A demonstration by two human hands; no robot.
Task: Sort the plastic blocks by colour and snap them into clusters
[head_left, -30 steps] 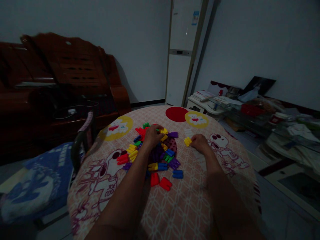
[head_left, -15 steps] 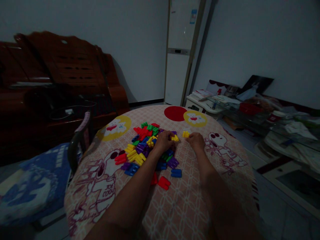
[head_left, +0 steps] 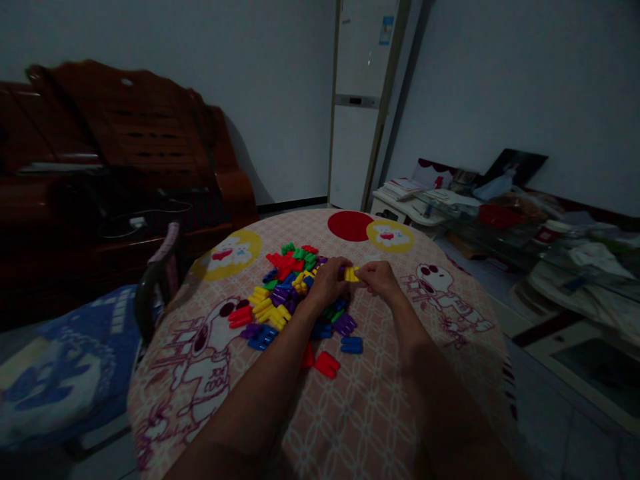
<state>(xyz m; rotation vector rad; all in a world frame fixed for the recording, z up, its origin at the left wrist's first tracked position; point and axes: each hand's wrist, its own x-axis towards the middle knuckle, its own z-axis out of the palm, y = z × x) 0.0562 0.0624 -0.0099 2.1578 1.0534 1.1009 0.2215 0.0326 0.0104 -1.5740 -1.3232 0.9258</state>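
A heap of coloured plastic building pieces point(head_left: 287, 287) lies in the middle of a round table with a cartoon-dog cloth point(head_left: 380, 413). My left hand point(head_left: 327, 283) and my right hand point(head_left: 377, 278) meet just right of the heap, both closed on yellow pieces point(head_left: 351, 273) held together between them. A red piece point(head_left: 326, 364) and a blue piece point(head_left: 351, 345) lie loose nearer to me. It is dim, so the exact grip on the yellow pieces is hard to make out.
A dark wooden sofa point(head_left: 125, 153) stands at the back left, with a chair point(head_left: 160, 273) by the table's left edge and blue fabric point(head_left: 65, 360) beside it. A tall white appliance point(head_left: 360, 100) is in the corner. Low cluttered tables point(head_left: 500, 220) fill the right.
My left hand left the heap with a yellow piece and moved right. My right hand came left with its own yellow piece, and the two now meet.
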